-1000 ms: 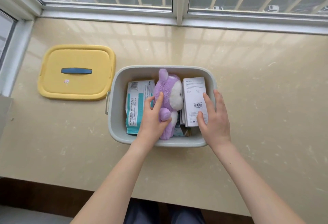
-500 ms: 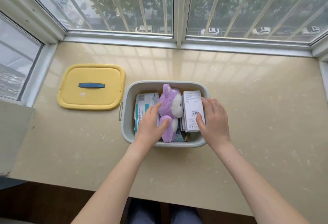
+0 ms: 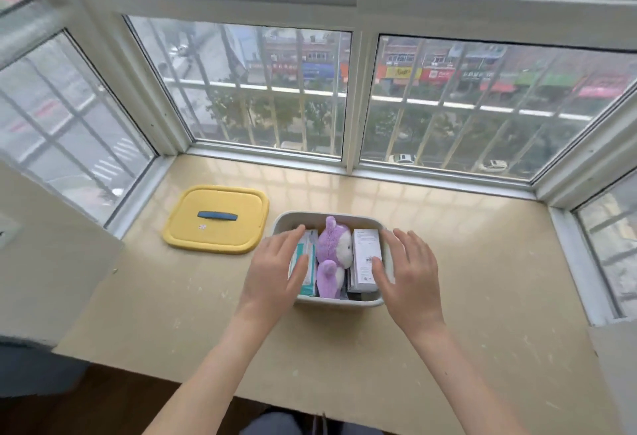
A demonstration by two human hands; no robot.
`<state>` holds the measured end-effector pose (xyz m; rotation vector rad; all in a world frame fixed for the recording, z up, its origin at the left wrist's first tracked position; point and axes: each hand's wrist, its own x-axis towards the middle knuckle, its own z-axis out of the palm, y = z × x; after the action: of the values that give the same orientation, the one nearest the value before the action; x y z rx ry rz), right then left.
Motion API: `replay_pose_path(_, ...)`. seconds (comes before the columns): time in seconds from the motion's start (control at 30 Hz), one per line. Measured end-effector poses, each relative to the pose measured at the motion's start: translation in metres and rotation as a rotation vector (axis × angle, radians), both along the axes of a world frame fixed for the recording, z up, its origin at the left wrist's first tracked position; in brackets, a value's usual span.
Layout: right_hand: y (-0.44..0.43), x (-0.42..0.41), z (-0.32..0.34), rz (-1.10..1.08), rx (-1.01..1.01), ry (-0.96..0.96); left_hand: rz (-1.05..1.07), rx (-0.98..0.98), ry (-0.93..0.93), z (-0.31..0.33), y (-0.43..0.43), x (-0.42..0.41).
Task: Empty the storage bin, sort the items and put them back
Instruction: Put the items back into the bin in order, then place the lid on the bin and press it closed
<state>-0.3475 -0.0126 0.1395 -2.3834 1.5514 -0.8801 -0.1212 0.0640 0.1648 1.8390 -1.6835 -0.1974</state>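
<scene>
Handling: hovering left hand [image 3: 275,272] and right hand [image 3: 410,272], fingers straight and slightly spread, over pale grey plastic storage bin [image 3: 339,302] sitting at three o'clock from flat yellow plastic lid [image 3: 213,240]; judging soft, light purple plush toy [image 3: 332,252] inside best gripped round its body.

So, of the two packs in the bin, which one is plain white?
The white box, right of the purple plush toy; the other pack, left of it, is teal and white.

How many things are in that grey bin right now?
3 show in the bin: a teal packet on the left, a purple plush toy in the middle, a white box on the right. More may lie hidden beneath them.
</scene>
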Motion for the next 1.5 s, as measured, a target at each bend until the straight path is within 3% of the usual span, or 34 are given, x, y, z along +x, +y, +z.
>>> replay_pose_path(0.17, 0.04, -0.011, -0.005, 0.017, 0.011, 0.008, -0.016, 0.0, -0.09, -0.009, 0.047, -0.001)
replay_pose_path(0.47, 0.085, -0.024, -0.045, 0.105, 0.142, 0.137, 0.053, 0.222, -0.1, -0.049, 0.115, -0.011)
replay_pose_path(0.73, 0.081, 0.035, -0.03, 0.201, 0.134, 0.071, 0.169, 0.185, -0.103, -0.025, 0.132, 0.029)
replay_pose_path(0.97, 0.075, 0.134, -0.034, 0.245, 0.142, 0.064, 0.321, 0.187, -0.051, -0.027, 0.151, 0.128)
replay_pose_path(1.23, 0.091, 0.307, -0.042, 0.25, 0.194, 0.063, 0.383, 0.253, -0.041, -0.035, 0.171, 0.308)
replay_pose_path(1.5, 0.058, 0.427, -0.061, 0.171, 0.26, 0.031, 0.31, 0.261, -0.07, -0.061, 0.096, 0.447)
